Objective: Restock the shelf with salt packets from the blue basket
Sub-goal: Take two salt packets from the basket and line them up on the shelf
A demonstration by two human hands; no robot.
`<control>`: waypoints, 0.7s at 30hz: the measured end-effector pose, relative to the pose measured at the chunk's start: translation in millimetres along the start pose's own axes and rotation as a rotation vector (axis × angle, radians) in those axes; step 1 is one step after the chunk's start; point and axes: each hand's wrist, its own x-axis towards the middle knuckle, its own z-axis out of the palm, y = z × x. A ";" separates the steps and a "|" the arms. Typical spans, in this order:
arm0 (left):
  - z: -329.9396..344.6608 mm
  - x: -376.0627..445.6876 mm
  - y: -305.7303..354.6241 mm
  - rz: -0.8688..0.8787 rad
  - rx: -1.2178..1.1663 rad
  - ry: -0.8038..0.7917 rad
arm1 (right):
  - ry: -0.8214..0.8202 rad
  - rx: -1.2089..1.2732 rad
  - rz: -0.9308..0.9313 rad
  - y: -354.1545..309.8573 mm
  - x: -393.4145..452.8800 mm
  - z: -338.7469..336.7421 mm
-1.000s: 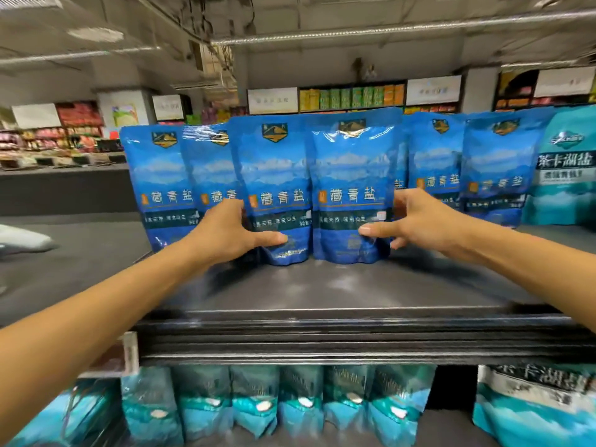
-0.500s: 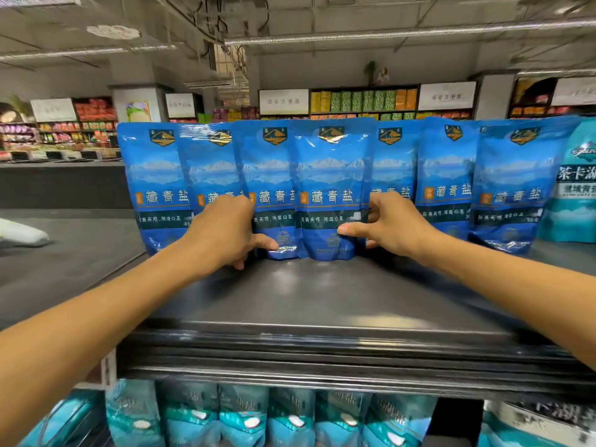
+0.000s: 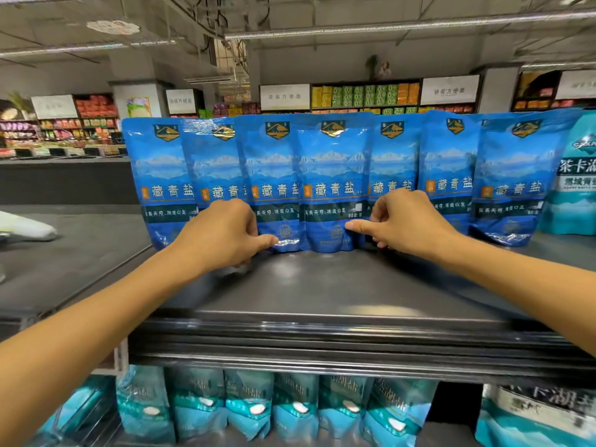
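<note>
A: On top shelf (image 3: 322, 295), centre of view: row of blue salt packets (image 3: 448, 175) standing upright, overlapping edge over edge, spanning 9 to 3 o'clock.

B: Left hand?

A: Left hand (image 3: 222, 235) at 9 o'clock of middle packet (image 3: 332, 185). Fingers curled, thumb out toward 3 o'clock, tip touching lower edge of third packet (image 3: 274, 175). Looks like a pinch on that bottom corner; fingertips tucked under the palm, so hard to confirm what sits behind.

B: Right hand?

A: Right hand (image 3: 406, 221) at 3 o'clock of middle packet. Thumb stretched toward 9 o'clock, pressed on front face near the bottom. Other fingers curled around right edge, gone behind it. Clamped on middle packet.

B: Packet position?

A: Upright, base on shelf, between both hands, front of neighbours on both sides.

B: Hidden or cut off?

A: Lower part of second packet (image 3: 213, 175) covered by left hand. Fifth packet (image 3: 392, 169) mostly behind middle one and right hand. Teal packet (image 3: 577, 175) at 3 o'clock clipped by frame edge. Lower shelf at 6 o'clock: teal bags (image 3: 248, 404), tops hidden by the shelf lip, print blurred. Blue basket nowhere in frame. Both forearms cut by bottom corners. White object (image 3: 22, 227) at 9 o'clock, unidentifiable.
</note>
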 end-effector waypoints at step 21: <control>-9.4 -200.2 8.6 -0.175 -1.126 0.445 | -0.196 1.307 -0.033 -127.9 -189.1 25.8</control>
